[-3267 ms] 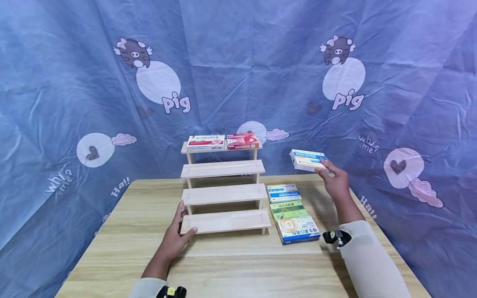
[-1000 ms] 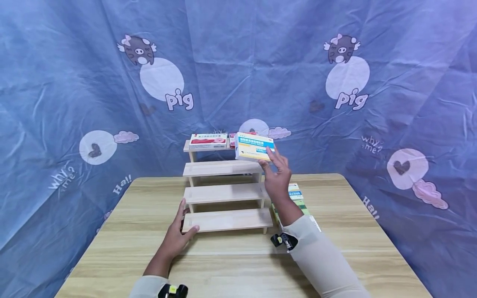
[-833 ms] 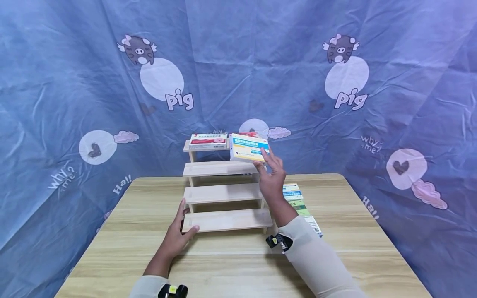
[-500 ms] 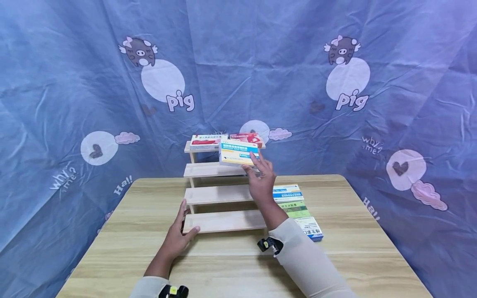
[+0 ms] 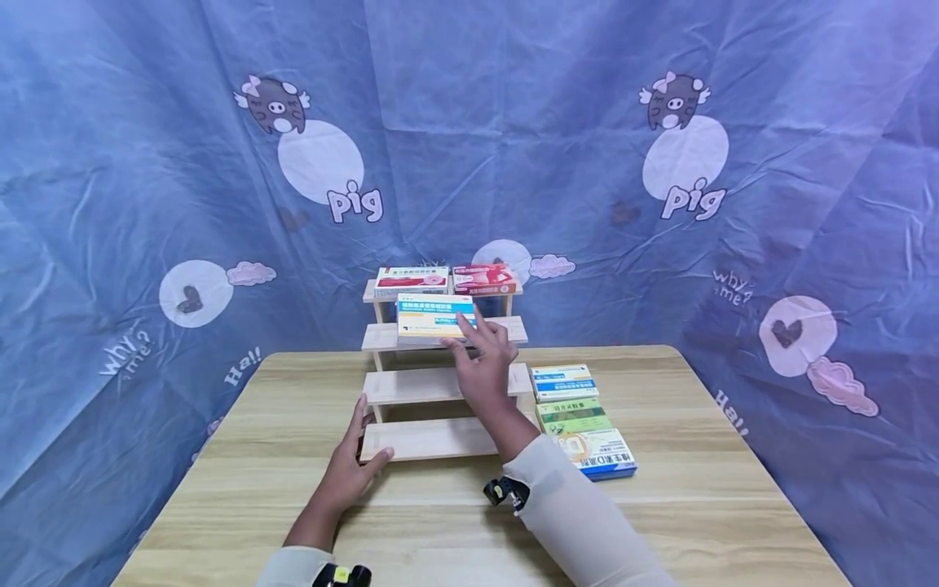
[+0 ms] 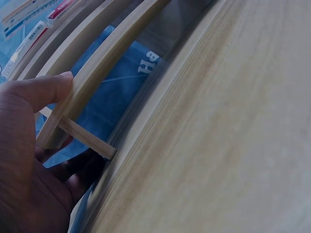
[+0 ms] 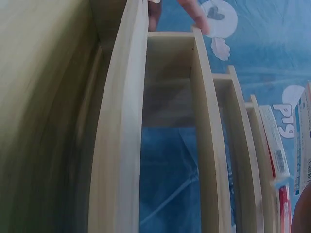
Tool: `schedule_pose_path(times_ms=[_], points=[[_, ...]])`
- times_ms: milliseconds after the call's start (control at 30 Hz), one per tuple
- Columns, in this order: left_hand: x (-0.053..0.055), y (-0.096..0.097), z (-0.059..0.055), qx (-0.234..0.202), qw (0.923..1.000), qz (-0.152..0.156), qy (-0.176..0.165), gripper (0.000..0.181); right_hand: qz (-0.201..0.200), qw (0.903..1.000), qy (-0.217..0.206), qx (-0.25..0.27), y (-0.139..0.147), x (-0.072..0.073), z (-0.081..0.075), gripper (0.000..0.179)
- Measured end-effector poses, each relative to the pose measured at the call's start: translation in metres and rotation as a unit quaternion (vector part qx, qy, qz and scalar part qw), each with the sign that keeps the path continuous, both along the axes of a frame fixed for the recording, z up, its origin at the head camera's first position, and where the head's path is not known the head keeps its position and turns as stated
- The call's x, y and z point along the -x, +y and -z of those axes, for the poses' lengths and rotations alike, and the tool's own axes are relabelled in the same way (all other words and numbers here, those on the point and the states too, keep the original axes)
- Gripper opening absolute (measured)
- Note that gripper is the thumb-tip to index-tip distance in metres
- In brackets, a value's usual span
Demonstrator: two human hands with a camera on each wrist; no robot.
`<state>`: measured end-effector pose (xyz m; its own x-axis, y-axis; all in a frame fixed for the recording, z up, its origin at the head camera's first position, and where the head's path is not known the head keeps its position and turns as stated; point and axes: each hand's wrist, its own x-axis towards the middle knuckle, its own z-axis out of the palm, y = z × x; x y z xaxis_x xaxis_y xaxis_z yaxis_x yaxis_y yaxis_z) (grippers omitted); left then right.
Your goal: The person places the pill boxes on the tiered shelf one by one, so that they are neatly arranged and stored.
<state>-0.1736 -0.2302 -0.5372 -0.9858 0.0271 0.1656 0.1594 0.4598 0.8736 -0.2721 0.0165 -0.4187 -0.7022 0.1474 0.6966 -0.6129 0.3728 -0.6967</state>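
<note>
My right hand (image 5: 484,359) pinches a white, blue and yellow medicine box (image 5: 433,316) at its right end. The box is over the left part of the second step from the top of a four-step wooden display rack (image 5: 440,438); whether it touches the step I cannot tell. At the right edge of the right wrist view, only part of this box (image 7: 302,141) shows. My left hand (image 5: 348,469) grips the left end of the lowest step. In the left wrist view its thumb (image 6: 53,87) presses the board, with the other fingers around the end.
On the top step lie a white-and-red medicine box (image 5: 412,279) and a red one (image 5: 484,279). Right of the rack, a blue-and-white box (image 5: 565,381), a green box (image 5: 575,414) and a vitamin D box (image 5: 605,452) lie on the table (image 5: 220,489). A blue curtain (image 5: 513,163) hangs behind.
My right hand has carried the medicine box leftward from the right of the rack, then lowered it from top-step height to the second step. The left hand keeps its grip on the rack.
</note>
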Motion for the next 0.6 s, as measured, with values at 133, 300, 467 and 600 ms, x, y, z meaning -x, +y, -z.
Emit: schedule_pose_path(times_ms=[133, 300, 467, 600], points=[[-0.001, 0.001, -0.001, 0.001, 1.0, -0.001, -0.006, 0.108, 0.007, 0.9996, -0.002, -0.027, -0.01, 0.0, 0.001, 0.054], [-0.002, 0.002, -0.003, 0.002, 1.0, -0.004, -0.008, 0.108, 0.004, 0.9982, -0.019, -0.056, -0.02, 0.001, 0.002, 0.053], [-0.002, 0.001, -0.002, 0.003, 1.0, -0.002, -0.006, 0.107, 0.019, 0.9959, -0.031, -0.083, -0.028, 0.005, 0.007, 0.051], [-0.002, 0.001, -0.003, 0.0, 1.0, -0.003, -0.008, 0.108, 0.029, 0.9927, -0.044, -0.109, -0.033, 0.008, 0.008, 0.05]])
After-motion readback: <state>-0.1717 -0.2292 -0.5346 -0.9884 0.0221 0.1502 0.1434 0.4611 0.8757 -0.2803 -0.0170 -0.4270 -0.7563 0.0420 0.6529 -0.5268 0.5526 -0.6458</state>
